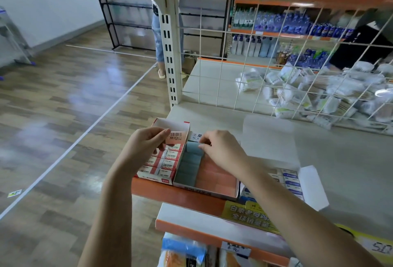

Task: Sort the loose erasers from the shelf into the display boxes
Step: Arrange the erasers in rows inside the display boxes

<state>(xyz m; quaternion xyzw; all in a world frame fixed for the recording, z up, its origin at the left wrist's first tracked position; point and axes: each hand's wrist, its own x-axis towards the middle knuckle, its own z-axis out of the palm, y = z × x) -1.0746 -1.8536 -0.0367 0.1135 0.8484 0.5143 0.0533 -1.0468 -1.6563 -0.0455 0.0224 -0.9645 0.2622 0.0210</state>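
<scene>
Erasers mostly boxed, sorting nearing its end

The left hand [146, 143] is pinching a pink eraser [176, 135] over the red display box [161, 164]; the right hand [221, 149] is pinching a grey eraser [194, 146] into the middle display box [209, 176], seemingly nearly full.

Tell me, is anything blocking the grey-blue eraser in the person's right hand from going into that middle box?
Nothing visible does. The right hand pinches the grey-blue eraser at the far end of its row in the open middle display box, directly above the slot. The left hand holds only the flap of the neighbouring red box, off to the side.
</scene>
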